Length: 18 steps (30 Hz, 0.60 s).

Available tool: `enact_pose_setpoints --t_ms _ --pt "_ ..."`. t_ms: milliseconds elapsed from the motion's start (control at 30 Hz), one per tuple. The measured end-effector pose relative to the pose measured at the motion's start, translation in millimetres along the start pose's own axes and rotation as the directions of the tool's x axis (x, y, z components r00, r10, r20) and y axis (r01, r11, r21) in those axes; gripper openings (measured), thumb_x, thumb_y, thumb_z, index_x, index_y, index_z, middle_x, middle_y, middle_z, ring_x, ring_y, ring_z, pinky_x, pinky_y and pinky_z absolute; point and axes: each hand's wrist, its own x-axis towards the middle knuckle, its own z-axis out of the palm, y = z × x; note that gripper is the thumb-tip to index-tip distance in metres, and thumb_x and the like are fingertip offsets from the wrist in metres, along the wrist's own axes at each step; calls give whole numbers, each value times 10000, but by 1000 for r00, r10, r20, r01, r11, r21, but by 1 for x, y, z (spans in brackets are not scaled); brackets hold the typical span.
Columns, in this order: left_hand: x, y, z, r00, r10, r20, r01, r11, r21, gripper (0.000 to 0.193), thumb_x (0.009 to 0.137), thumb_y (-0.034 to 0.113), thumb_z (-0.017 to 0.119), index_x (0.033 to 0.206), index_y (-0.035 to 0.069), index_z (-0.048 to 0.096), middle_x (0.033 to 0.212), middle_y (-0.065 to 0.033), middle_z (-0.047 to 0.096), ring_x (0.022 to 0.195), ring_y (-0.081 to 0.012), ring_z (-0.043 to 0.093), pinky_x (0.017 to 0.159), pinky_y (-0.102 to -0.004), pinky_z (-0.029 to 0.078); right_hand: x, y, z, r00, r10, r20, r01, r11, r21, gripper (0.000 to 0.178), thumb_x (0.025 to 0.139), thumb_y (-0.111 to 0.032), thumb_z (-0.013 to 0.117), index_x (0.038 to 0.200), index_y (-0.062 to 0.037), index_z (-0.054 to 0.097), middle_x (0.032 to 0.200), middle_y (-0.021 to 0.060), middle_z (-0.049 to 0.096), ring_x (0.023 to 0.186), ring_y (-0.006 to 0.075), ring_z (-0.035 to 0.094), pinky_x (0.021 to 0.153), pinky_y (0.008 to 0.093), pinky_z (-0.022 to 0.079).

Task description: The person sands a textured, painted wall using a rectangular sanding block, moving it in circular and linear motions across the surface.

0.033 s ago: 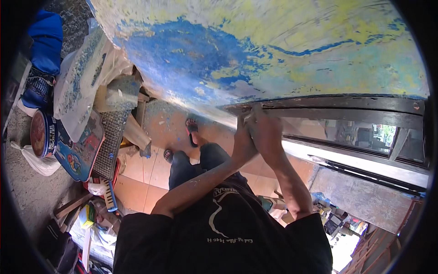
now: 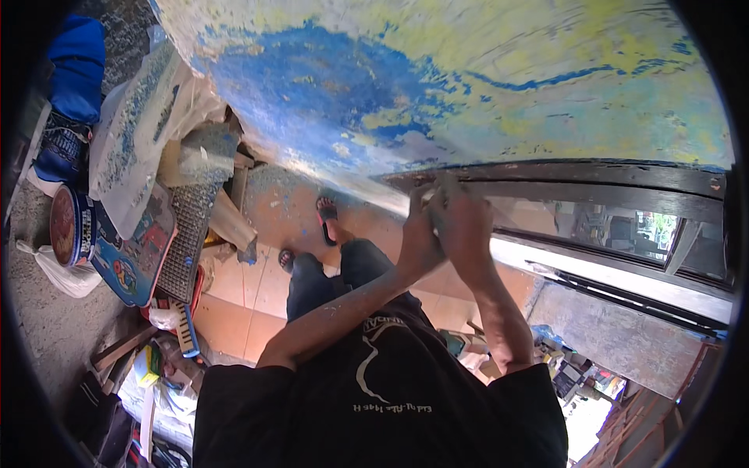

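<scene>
Wall (image 2: 312, 86): patchy blue-yellow, above dark frame (image 2: 593, 173).
Left hand (image 2: 420, 235): curled beside right.
Right hand (image 2: 463, 225): curled; I can't tell either's grip.

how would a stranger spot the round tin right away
Find the rough grey concrete at the picture's left. A white plastic bag shows there, the tin just above it. Unlike the flat board alongside, it is drum-shaped with a reddish end.

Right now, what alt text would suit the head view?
A person's left-hand grip and right-hand grip are close together beside a dark frame, anything held too blurred to tell. Above spreads a patchy blue and yellow painted surface; a round tin is at left.
</scene>
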Motion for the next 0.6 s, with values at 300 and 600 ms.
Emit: enact_pose_setpoints --t_ms 300,600 --pt "3 10 -8 998 64 25 -66 994 84 469 720 183 703 1117 3 530 1235 -188 421 1175 -332 414 880 -401 443 4 1 8 1000 15 -2 -15 999 48 185 774 -142 577 938 -56 558 725 185 635 713 386 633 676 475 508" --pt "-4 -6 9 997 -70 -36 55 946 -319 510 714 185 707 1152 9 515 1252 -179 391 1159 -320 438 875 -397 434 -10 0 9 998 31 -61 -30 999 17 258 787 -154 567 1032 -76 589 764 191 636 743 396 621 680 477 502"
